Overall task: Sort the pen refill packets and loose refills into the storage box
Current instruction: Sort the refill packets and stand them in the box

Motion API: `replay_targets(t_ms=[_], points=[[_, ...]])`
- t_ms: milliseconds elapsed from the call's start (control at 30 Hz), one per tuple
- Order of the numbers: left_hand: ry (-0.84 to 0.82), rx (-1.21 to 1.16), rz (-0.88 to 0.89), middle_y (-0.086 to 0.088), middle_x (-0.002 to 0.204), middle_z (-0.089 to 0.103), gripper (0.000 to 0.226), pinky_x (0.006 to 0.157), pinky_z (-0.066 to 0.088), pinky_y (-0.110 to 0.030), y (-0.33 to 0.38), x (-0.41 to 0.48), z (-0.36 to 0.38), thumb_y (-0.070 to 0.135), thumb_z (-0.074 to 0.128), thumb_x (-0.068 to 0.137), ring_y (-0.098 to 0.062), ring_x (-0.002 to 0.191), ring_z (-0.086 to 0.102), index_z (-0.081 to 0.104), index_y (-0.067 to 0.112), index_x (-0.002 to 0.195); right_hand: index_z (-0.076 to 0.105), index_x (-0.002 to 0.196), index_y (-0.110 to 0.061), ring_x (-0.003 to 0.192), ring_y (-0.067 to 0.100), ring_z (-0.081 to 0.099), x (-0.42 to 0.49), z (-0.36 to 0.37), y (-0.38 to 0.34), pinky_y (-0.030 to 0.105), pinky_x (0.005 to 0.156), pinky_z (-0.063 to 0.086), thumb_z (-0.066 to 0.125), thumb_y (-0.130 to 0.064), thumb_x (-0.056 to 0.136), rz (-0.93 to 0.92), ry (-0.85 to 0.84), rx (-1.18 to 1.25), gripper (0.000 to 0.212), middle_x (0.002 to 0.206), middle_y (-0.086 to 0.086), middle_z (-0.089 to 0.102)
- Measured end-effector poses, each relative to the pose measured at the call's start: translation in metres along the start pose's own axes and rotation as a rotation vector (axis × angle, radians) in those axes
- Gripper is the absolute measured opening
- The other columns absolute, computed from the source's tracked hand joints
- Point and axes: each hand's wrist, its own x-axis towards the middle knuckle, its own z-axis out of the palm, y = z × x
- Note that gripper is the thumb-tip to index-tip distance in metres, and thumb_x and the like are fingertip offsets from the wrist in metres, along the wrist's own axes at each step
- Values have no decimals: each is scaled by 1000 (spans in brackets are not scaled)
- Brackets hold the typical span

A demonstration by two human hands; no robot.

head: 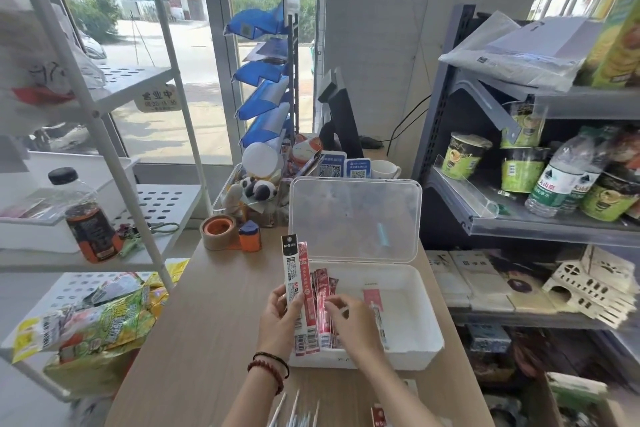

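Note:
A white storage box [420, 350] stands open on the wooden counter, its clear lid [355, 218] raised at the back. My left hand [280, 317] grips a bundle of long red and white refill packets [294, 277], held upright at the box's left edge. My right hand [351, 319] reaches into the box and touches red packets [323, 291] standing against the left wall. A pink packet [373, 298] lies flat on the box floor. Loose white refills [294, 407] lie on the counter near the bottom edge, next to another red packet [379, 416].
A tape roll [218, 230] and an orange dispenser [250, 236] sit behind the box on the left. A clear bin of toys [252, 191] and QR code stands [343, 165] are further back. Snack bags [100, 326] fill the white rack on the left; a grey goods shelf [519, 218] stands right.

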Motion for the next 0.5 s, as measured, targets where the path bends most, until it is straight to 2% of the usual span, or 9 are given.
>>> replay_targets(t_ms=[67,133,233,367,500], points=[[-9,-1,-16,-10,89,72,16,57,57,-28,2,-1,1,11,58,89,-18,68,69,55,12,105,68,97,-21,56,3,53,-4,-3,-2,14,52,43,50,-36,98,-20,90,150,24,74,-5,64],[-13,3,-27,-9,87,72,15,56,57,-27,5,-2,3,10,59,89,-18,67,69,56,11,103,68,86,-20,51,5,51,-9,-8,-3,24,51,49,52,-37,97,-57,81,275,26,62,-4,60],[-11,23,-30,-9,87,73,15,59,57,-30,5,-3,4,10,60,88,-19,70,70,58,10,103,69,83,-23,54,1,55,-18,-16,-8,16,54,46,65,-45,86,-123,-25,359,22,65,-5,65],[-9,22,-29,-12,90,74,19,70,58,-38,4,-3,4,11,61,87,-25,76,70,58,7,105,71,86,-24,66,4,66,-20,-20,-9,19,62,54,78,-45,74,-92,-129,377,26,76,-6,72],[-48,-9,-30,-13,87,74,16,62,59,-33,4,-4,3,8,58,89,-23,72,71,56,6,105,70,83,-17,69,10,69,-19,-17,-5,25,66,57,78,-39,77,-76,-160,405,24,77,-1,73]])
